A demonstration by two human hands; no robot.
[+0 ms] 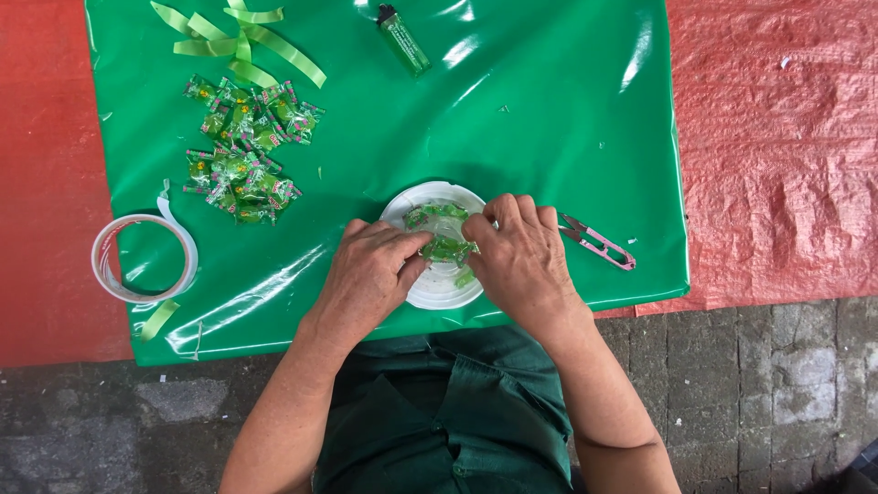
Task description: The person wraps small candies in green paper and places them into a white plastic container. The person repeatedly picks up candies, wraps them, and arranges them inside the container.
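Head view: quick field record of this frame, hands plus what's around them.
surface: green plastic sheet over a red mat
left hand: left hand pinches wrapped green candies
right hand: right hand presses the same candies
under hands: white round dish
candy pile: loose wrapped candies, upper left
tape: tape roll, far left
ribbon: green ribbon strips, top
lighter: green lighter, top centre
cutter: pink thread snips, beside right hand

You've got a green sheet (549,119) on red tarp (777,155); candies (242,151), tape roll (144,258), lighter (402,39), snips (599,242), ribbon (240,41), white lid (430,284) on it.
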